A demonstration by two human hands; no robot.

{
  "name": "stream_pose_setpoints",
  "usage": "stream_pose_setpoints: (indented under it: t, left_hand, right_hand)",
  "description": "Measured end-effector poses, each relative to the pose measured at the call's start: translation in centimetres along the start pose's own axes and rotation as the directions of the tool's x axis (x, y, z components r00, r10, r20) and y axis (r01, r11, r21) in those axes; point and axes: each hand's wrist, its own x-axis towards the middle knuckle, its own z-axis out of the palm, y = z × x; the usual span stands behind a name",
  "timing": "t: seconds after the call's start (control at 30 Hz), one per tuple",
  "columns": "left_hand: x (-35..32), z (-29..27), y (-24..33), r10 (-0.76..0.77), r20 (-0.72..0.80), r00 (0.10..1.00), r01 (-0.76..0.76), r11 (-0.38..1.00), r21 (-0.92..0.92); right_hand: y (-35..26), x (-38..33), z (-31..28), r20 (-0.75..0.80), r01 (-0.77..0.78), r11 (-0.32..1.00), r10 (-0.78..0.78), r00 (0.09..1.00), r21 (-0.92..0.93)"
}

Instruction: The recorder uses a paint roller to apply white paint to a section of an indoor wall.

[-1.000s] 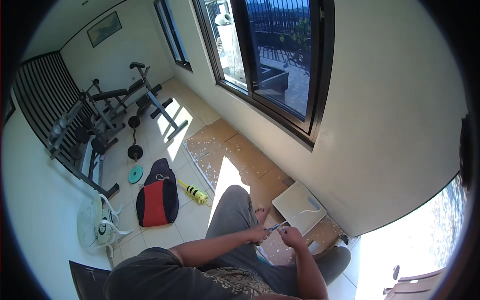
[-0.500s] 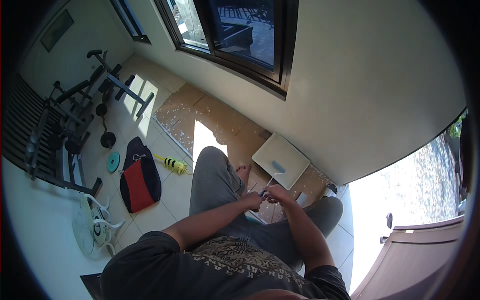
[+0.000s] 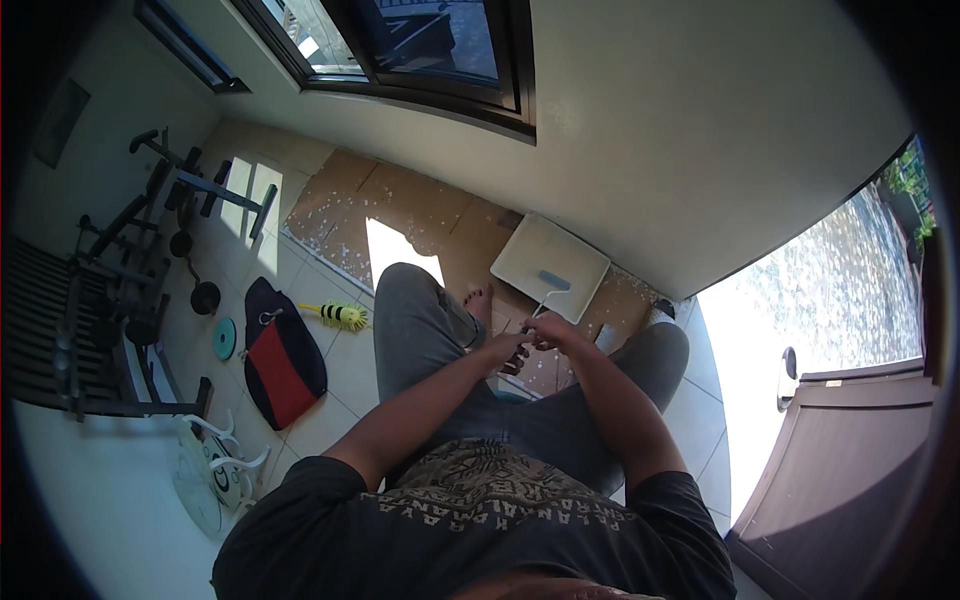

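Observation:
A paint roller with a blue-grey sleeve (image 3: 554, 281) and a thin white wire frame reaches from my hands over a cream paint tray (image 3: 518, 258). The sleeve rests in or just above the tray. My right hand (image 3: 552, 331) is closed around the roller where wire and handle meet. Right beside it, my left hand (image 3: 507, 352) curls its fingers at the handle's lower end, which the fingers mostly hide. Both hands are between my knees, near the tray's front edge.
Speckled brown cardboard (image 3: 335, 205) covers the floor along the wall. To the left lie a yellow duster (image 3: 345, 316), a black-and-red bag (image 3: 285, 360), a teal disc (image 3: 225, 338), a barbell (image 3: 204, 298) and a weight bench (image 3: 215, 185). An open brown door (image 3: 840, 450) stands right.
My view has shifted slightly, so the room sits differently in the picture. My left hand has moved up the handle, closer to the right. The roller stays over the tray.

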Motion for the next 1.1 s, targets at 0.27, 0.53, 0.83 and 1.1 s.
stream_pose_setpoints:
  t: [0.27, 0.53, 0.83, 1.1]
  left_hand:
    - [-0.5, -0.3, -1.5, 0.036, 0.006, 0.999, -0.036, 0.990, 0.134]
    - [-2.2, 1.7, -1.4, 0.137, -0.008, 0.991, -0.131, 0.966, 0.224]
    - [-1.5, 2.6, -2.7, 0.158, 0.004, 0.987, -0.156, 0.970, 0.188]
    - [-2.2, 1.8, -2.4, 0.142, 0.003, 0.990, -0.141, 0.973, 0.182]
  right_hand:
    - [-0.4, -1.9, 1.6, 0.088, -0.076, 0.990, 0.066, 0.994, 0.118]
    - [-0.1, -3.4, 1.8, 0.070, -0.061, 0.958, 0.043, 0.997, 0.279]
    - [1.0, -4.1, 0.9, 0.077, -0.011, 0.959, -0.011, 0.997, 0.282]
    - [1.3, -3.8, 0.9, 0.210, -0.079, 0.935, 0.005, 0.978, 0.347]
